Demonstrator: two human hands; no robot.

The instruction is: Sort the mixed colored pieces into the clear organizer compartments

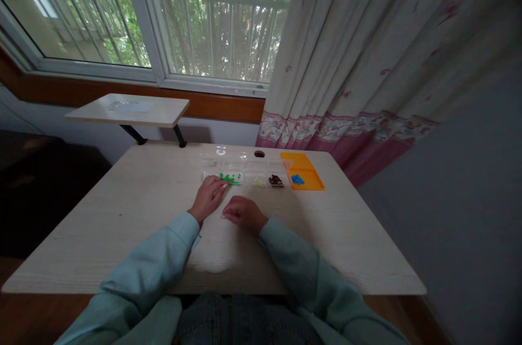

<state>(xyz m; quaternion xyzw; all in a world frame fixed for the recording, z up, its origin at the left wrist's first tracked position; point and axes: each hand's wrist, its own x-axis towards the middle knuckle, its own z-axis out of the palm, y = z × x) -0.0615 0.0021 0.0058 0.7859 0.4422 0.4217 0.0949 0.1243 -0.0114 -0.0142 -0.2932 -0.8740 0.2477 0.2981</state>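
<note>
A clear plastic compartment box (267,168) lies near the back of the table, holding small pieces sorted by colour. Green beads (230,177) fill one compartment, with pale yellow beads (260,183) and dark brown beads (276,180) further right. My left hand (209,196) is at the box's front left, its bent fingers close together by the green beads. Just in front of the box, my right hand (244,213) is closed, thumb and fingers drawn together low over the table. Whatever either hand pinches is too small or hidden to make out.
An orange tray (312,176) with blue pieces (297,179) adjoins the box's right end. A raised shelf (130,108) stands at the table's back left. Behind are a round cable hole (259,154), a window and a curtain (346,62).
</note>
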